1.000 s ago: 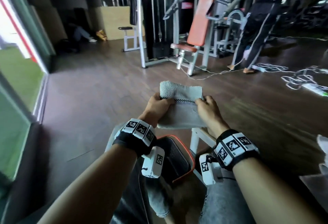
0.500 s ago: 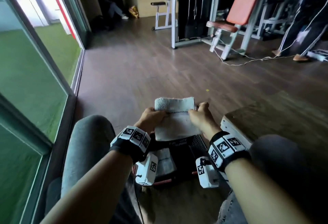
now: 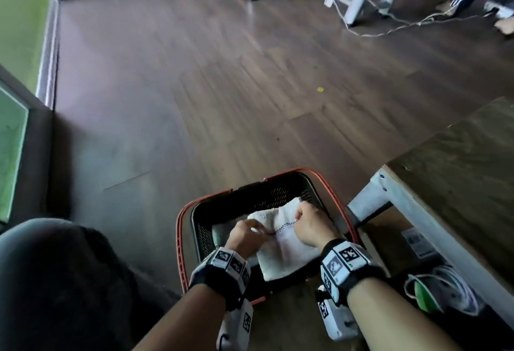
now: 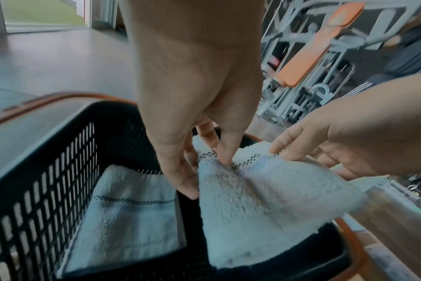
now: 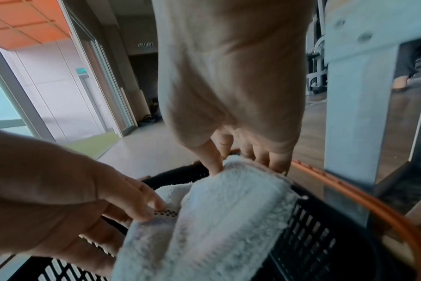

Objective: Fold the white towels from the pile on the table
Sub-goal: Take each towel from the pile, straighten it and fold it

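While both hands reached down into the black mesh basket [image 3: 281,192] on the wooden floor [image 3: 222,72], the folded white towel [image 3: 286,250] sat tilted across the basket's right side, its near edge hanging over the rim. Left hand [image 3: 244,235]: grip closed lightly on the towel's left edge at the dark checked stripe, thumb and fingertips [image 4: 226,155] pinching the cloth. Right hand [image 3: 311,227]: grip closed on the towel's far right corner, thumb on top and fingers [image 5: 276,161] curled over the edge. Towel bowed slightly between the two grips. A second folded towel [image 4: 130,214], also white with a dark stripe, lay flat on the basket floor to the left, beneath the held one. Basket carried orange handles [image 3: 336,203] folded outward along its rim. Desk [image 3: 459,172], wood-topped on a white frame, stood just right of the basket. Coiled white cable [image 3: 456,292] lay on the floor beneath the desk. Person's grey-clad knee [image 3: 55,267] at lower left.
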The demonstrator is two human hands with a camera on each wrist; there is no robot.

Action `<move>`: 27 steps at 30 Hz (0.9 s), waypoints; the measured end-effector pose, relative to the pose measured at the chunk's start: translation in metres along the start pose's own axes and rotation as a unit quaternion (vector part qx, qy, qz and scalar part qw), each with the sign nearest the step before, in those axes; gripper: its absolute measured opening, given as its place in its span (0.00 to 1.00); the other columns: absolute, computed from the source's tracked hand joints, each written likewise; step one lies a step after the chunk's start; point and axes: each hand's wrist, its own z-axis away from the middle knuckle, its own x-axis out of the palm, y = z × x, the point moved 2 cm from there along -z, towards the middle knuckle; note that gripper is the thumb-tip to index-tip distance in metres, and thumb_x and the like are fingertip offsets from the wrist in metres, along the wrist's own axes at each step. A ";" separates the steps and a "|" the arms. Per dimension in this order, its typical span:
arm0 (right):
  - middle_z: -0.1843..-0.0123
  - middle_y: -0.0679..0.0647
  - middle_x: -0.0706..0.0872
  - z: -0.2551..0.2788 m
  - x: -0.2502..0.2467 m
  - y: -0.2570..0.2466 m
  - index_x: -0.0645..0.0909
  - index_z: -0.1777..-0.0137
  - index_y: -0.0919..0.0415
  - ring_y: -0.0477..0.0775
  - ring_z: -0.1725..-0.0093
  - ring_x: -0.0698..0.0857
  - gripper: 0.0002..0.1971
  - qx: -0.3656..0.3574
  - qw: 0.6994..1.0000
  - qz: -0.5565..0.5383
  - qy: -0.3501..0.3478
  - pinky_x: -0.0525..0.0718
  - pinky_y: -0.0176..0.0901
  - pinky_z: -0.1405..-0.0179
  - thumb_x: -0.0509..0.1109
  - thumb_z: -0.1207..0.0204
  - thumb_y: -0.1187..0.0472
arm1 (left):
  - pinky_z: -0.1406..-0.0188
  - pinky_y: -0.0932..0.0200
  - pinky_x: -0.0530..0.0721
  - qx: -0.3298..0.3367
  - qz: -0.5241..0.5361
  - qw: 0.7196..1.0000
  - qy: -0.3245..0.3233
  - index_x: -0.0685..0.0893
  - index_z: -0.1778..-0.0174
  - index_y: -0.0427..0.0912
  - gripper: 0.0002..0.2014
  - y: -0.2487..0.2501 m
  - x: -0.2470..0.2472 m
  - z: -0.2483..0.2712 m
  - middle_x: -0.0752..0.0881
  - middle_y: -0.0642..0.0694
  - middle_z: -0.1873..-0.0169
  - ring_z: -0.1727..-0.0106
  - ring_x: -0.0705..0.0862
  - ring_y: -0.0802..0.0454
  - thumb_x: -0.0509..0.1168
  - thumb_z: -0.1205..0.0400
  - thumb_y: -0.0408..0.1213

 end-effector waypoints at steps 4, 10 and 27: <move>0.33 0.57 0.83 -0.047 0.030 0.008 0.74 0.30 0.53 0.63 0.35 0.82 0.24 0.028 0.999 0.023 -0.036 0.81 0.53 0.36 0.58 0.27 0.65 | 0.74 0.65 0.77 -0.043 0.007 0.997 -0.061 0.86 0.66 0.45 0.10 -0.018 0.018 -0.050 0.78 0.49 0.79 0.84 0.73 0.59 0.68 0.24 0.25; 0.32 0.62 0.83 -0.097 0.056 0.021 0.78 0.34 0.58 0.65 0.33 0.82 0.20 0.054 0.994 0.050 -0.075 0.81 0.55 0.34 0.64 0.27 0.59 | 0.70 0.66 0.76 -0.060 0.027 0.995 -0.074 0.90 0.53 0.44 0.16 -0.028 0.046 -0.106 0.82 0.54 0.78 0.69 0.79 0.53 0.60 0.23 0.22; 0.29 0.65 0.76 -0.129 0.080 0.024 0.73 0.30 0.63 0.67 0.29 0.76 0.21 0.048 0.990 0.071 -0.112 0.76 0.54 0.29 0.63 0.23 0.62 | 0.81 0.73 0.72 -0.038 -0.022 0.999 -0.022 0.89 0.43 0.35 0.14 -0.041 0.054 -0.137 0.86 0.44 0.70 0.66 0.80 0.55 0.63 0.21 0.26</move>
